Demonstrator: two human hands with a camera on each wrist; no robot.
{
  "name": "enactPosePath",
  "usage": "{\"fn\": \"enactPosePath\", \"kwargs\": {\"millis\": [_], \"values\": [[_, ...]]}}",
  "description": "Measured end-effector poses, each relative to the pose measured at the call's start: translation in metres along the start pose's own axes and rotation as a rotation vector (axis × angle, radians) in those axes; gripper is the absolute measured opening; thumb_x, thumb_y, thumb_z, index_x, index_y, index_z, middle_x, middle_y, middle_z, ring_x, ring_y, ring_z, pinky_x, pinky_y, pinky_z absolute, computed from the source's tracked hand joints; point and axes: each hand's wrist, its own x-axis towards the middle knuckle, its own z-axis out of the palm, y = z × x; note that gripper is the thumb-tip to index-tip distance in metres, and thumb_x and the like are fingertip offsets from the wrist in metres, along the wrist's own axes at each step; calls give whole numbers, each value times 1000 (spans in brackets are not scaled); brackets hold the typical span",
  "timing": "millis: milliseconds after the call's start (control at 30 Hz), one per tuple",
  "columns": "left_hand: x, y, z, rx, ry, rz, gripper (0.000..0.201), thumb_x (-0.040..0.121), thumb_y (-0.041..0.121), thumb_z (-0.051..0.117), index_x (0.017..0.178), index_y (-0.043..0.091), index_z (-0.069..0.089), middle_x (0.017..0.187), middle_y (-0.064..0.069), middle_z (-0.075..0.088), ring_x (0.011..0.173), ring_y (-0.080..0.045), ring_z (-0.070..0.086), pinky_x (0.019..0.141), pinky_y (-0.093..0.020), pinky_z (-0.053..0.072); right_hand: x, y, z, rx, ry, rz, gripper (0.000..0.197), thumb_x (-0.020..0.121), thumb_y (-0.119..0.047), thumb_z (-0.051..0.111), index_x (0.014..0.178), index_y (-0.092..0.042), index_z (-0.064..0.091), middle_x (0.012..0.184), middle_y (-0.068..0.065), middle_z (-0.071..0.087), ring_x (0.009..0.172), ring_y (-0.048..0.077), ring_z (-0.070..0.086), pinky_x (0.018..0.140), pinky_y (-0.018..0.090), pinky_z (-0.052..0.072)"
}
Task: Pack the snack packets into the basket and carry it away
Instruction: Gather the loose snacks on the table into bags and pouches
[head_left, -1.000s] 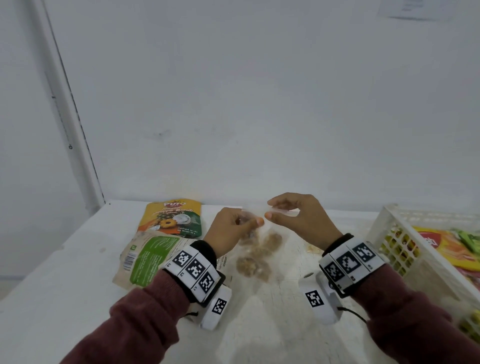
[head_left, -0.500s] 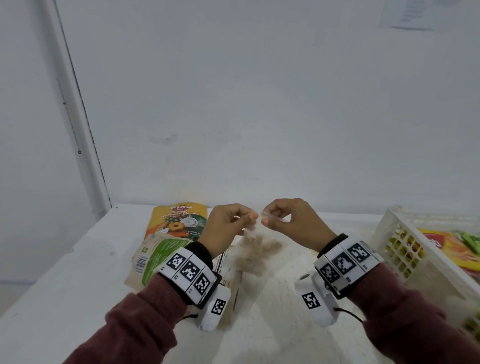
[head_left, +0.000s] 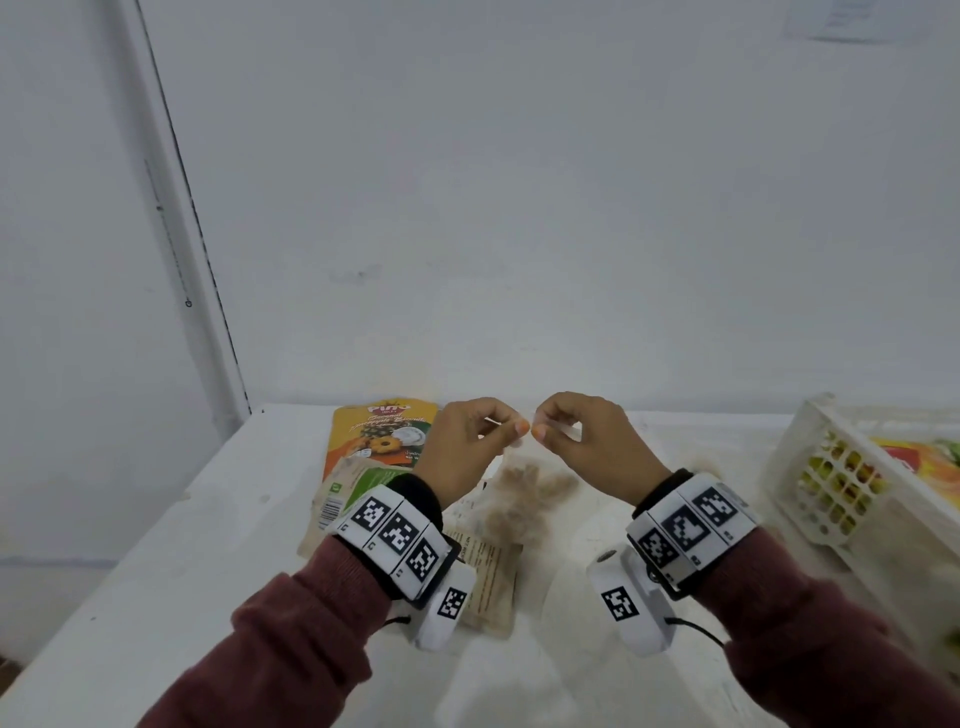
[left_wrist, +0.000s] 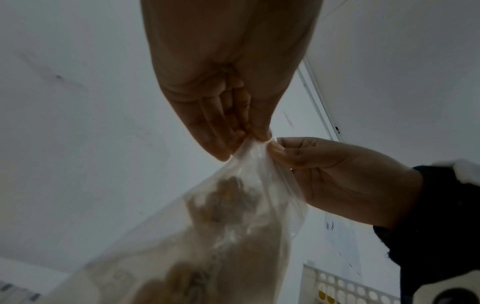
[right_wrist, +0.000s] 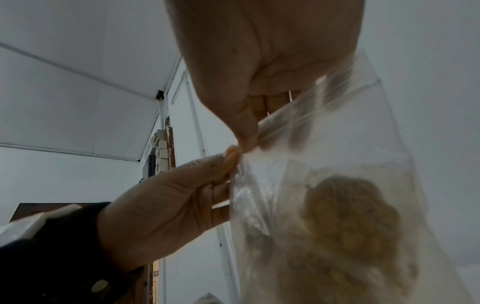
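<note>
With both hands raised above the white table (head_left: 156, 545), the left hand (head_left: 462, 447) and the right hand (head_left: 587, 447) meet almost fingertip to fingertip, each one pinching the top edge of a clear bag (head_left: 524, 493) of brown snack pieces. From the left wrist view, that hand (left_wrist: 228, 86) has thumb and fingers squeezed together on a gathered corner of the bag (left_wrist: 233, 216), and the right hand (left_wrist: 337, 181) pinches the plastic just beside it. From the right wrist view it's the same story: the right hand (right_wrist: 259, 72) nips the sealed strip of the bag (right_wrist: 324, 205) between thumb and forefinger, the left hand (right_wrist: 168, 209) clamps the edge right next to it. The bag hangs below the fingers, its brown contents sagging toward the table between the two wrists. Beyond the left hand lies an orange packet (head_left: 379, 436) flat on the table, and under that wrist a green and beige packet (head_left: 348, 488) overlaps its near edge. Off to the right of the right hand sits the white basket (head_left: 810, 467), latticed sides showing yellow and red packets (head_left: 914, 457) already inside. Dark red sleeves (head_left: 291, 634) and coded wristbands (head_left: 395, 535) cover both forearms.
</note>
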Motion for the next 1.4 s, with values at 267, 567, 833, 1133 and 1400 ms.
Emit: {"fn": "enactPosePath", "kwargs": {"millis": [267, 567, 833, 1133, 1400], "values": [[-8, -1, -7, -78, -103, -41, 6, 83, 17, 66, 78, 20, 67, 67, 8, 67, 65, -11, 60, 65, -30, 46, -7, -10, 5, -9, 69, 3, 15, 86, -21, 63, 75, -28, 55, 71, -25, 54, 82, 10, 55, 95, 49, 39], [-8, 0, -10, -99, -99, -9, 12, 83, 20, 67, 74, 13, 63, 69, 0, 67, 63, -16, 64, 64, -33, 46, -19, -9, -1, 91, 73, 138, 12, 80, -33, 68, 73, -36, 59, 72, -24, 62, 83, -4, 56, 105, 42, 31], [-7, 2, -9, -125, -152, -14, 8, 81, 23, 68, 75, 21, 64, 74, 6, 66, 70, -18, 65, 67, -34, 47, -24, -13, 0, -70, 97, 118, 28, 91, -23, 56, 70, -39, 47, 75, -23, 52, 84, -11, 47, 89, 27, 16], [-5, -2, -5, -137, -112, 37, 12, 82, 12, 66, 72, 18, 66, 61, 13, 65, 56, -6, 61, 60, -19, 49, -31, -14, -4, 15, 131, 159, 16, 81, -33, 68, 71, -37, 56, 73, -21, 60, 84, -5, 55, 82, 21, 13], [-5, -2, -7, -175, -152, 17, 11, 84, 15, 64, 76, 21, 65, 67, 15, 65, 65, -6, 63, 68, -21, 51, -39, 1, -5, 100, 211, 125, 22, 68, -62, 52, 69, -41, 60, 76, -27, 63, 79, -3, 57, 96, 59, 35]]}}
